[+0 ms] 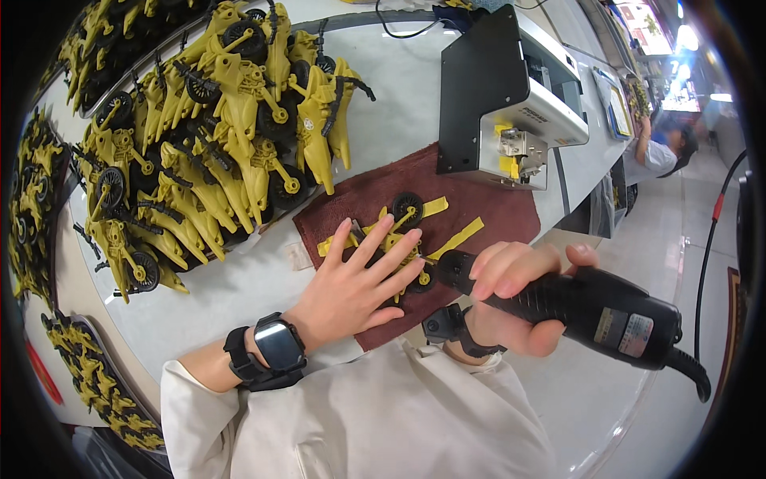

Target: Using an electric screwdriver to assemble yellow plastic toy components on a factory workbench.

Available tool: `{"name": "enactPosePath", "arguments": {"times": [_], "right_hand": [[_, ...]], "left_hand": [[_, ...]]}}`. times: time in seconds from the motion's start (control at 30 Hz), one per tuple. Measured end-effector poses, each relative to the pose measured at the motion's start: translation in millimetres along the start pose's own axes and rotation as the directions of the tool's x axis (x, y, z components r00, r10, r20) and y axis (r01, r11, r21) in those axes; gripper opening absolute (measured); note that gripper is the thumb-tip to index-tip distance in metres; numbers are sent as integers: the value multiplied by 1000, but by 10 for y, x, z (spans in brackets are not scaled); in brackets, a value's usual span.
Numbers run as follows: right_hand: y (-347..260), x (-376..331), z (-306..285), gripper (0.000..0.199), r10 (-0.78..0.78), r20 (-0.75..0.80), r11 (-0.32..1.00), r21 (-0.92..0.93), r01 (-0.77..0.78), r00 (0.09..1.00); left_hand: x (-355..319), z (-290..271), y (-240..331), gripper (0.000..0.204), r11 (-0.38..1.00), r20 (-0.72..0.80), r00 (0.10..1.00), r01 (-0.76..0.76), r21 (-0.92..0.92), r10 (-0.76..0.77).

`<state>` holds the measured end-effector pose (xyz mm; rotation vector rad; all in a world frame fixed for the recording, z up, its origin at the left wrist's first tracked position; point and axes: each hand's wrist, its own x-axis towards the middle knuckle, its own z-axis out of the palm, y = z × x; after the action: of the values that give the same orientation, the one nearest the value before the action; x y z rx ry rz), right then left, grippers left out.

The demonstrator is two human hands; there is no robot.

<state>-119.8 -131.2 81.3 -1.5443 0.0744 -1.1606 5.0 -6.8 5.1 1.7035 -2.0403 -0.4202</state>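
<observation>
From my distant station, I have 1 maroon rectangular fabric cloth [507,211] on the pale, smooth tabletop [391,88]. On the cloth lies 1 yellow-and-black plastic toy motorcycle [407,209], beneath the bare left hand [343,295]; to its right, the bare right hand [515,275] holds 1 black cylindrical power tool [586,302]. Behind and right, I find 1 black-and-silver boxy machine [483,88]. Left and behind sits 1 heap of similar motorcycles [199,160], with 3 more heaps [104,383] farther left.

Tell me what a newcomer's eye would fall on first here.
Probably the big heap of yellow, motorcycle-shaped toys at the upper left. Next comes the bulky black corded tool in the right hand, right of centre, then the boxy black-and-silver machine near the top.
</observation>
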Motion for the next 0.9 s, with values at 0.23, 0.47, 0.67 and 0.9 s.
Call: {"name": "enactPosePath", "arguments": {"times": [0.23, 0.47, 0.67, 0.9], "right_hand": [[133, -27, 48, 63, 79, -121, 991, -101, -92, 990], [231, -2, 63, 57, 50, -13, 994, -93, -51, 999], [230, -12, 50, 58, 51, 18, 995, -82, -50, 999], [142, 82, -114, 61, 146, -35, 983, 114, -141, 989]], "left_hand": [[-16, 31, -1, 63, 1000, -20, 1000, 8, 6, -7], [2, 29, 2, 59, 1000, -26, 1000, 10, -11, -11], [47, 30, 14, 56, 1000, -12, 1000, 10, 0, -10], [44, 16, 47, 68, 999, -10, 1000, -4, 50, 5]]}}
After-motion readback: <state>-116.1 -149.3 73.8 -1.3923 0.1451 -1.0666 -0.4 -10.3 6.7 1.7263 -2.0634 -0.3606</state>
